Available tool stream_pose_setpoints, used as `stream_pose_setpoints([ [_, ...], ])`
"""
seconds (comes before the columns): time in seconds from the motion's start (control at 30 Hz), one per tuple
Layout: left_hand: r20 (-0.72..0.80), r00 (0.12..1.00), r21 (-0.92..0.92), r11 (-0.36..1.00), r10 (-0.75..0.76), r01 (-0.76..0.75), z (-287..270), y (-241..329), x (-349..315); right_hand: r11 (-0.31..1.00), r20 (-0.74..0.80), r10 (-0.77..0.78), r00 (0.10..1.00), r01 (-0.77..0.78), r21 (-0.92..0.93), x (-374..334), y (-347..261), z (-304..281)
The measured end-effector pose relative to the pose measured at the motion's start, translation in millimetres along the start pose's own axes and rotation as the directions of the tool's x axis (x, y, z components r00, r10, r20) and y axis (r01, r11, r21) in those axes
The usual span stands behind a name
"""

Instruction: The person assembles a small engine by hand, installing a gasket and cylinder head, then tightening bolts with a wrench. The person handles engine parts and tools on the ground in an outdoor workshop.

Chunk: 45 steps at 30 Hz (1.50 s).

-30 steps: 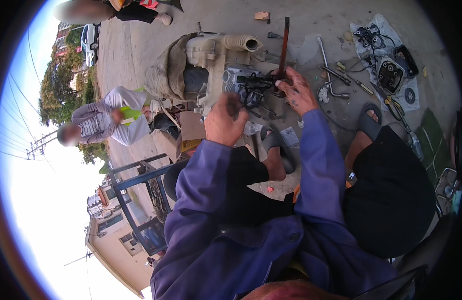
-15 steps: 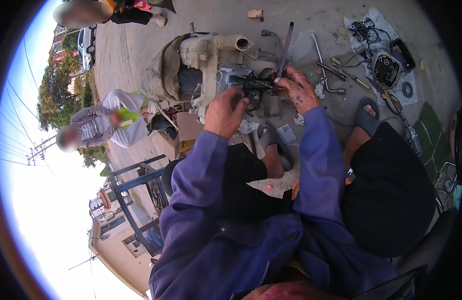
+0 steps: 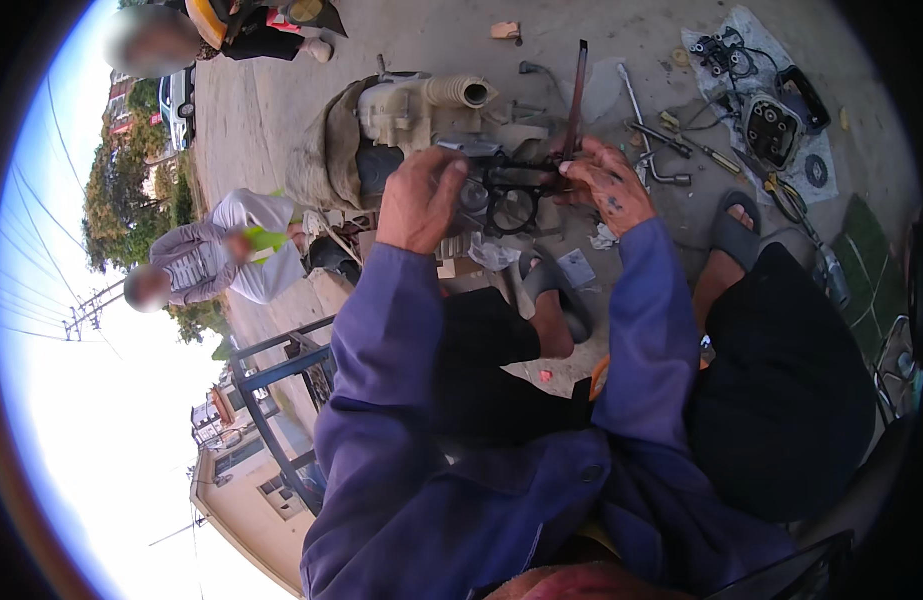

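Fingers [image 3: 589, 172] of right hand [image 3: 615, 188] pinch one reddish bar [image 3: 577, 95]; left hand [image 3: 419, 200]'s grip unclear.

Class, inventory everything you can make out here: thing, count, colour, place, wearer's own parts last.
Engine: 1, beige and grey, upper centre
Ribbed pipe: 1, beige, on engine
Cloth: 1, brown, left of engine
Ringed part: 1, black, upper centre
Long strip: 1, dark red, upper centre
Tools: several, mixed colours, ground, right
Sheet: 1, whitish, upper right
Loose parts: several, mostly dark, on the sheet
Other people: 2, varied clothing, left
Car: 1, white, upper left
Trees: several, green, left
Frame: 1, blue, left
Building: 1, beige, lower left
Sandals: 2, grey, centre and right
Sleeves: 2, purple, centre
Left hand: 1, bare, near ringed part
Right hand: 1, bare, holding long strip
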<state>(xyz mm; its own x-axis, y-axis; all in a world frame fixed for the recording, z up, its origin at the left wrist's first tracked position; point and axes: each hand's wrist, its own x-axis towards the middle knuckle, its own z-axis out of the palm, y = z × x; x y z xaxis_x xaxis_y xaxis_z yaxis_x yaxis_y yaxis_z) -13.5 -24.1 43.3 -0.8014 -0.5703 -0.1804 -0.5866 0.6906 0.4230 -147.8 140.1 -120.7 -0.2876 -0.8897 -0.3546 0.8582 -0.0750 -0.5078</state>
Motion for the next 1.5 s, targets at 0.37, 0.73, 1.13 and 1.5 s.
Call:
stream_pose_setpoints([
  [0.37, 0.459, 0.881, 0.025, 0.989, 0.117, -0.145, 14.3, -11.3, 74.9, 0.998, -0.026, -0.017, 1.0, 0.018, 0.056, 0.0, 10.0, -16.2],
  [0.73, 0.749, 0.659, 0.175, 0.938, 0.071, -0.299, 45.9, -30.0, 118.5, 0.998, -0.007, 0.006, 1.0, -0.006, 0.059, -6.0, 12.7, -24.1],
  [1.13, 0.866, 0.494, 0.284, 0.74, 0.075, -0.61, 73.7, -24.0, 138.2, 0.999, 0.025, 0.039, 0.999, -0.038, -0.037, -12.9, -3.8, -16.8],
  [1.5, 0.687, 0.683, -0.147, 0.967, 0.25, -0.206, 36.2, -39.4, 108.9, 0.866, -0.104, -0.171, 0.98, 0.099, -0.491, -39.9, -31.7, -38.8],
])
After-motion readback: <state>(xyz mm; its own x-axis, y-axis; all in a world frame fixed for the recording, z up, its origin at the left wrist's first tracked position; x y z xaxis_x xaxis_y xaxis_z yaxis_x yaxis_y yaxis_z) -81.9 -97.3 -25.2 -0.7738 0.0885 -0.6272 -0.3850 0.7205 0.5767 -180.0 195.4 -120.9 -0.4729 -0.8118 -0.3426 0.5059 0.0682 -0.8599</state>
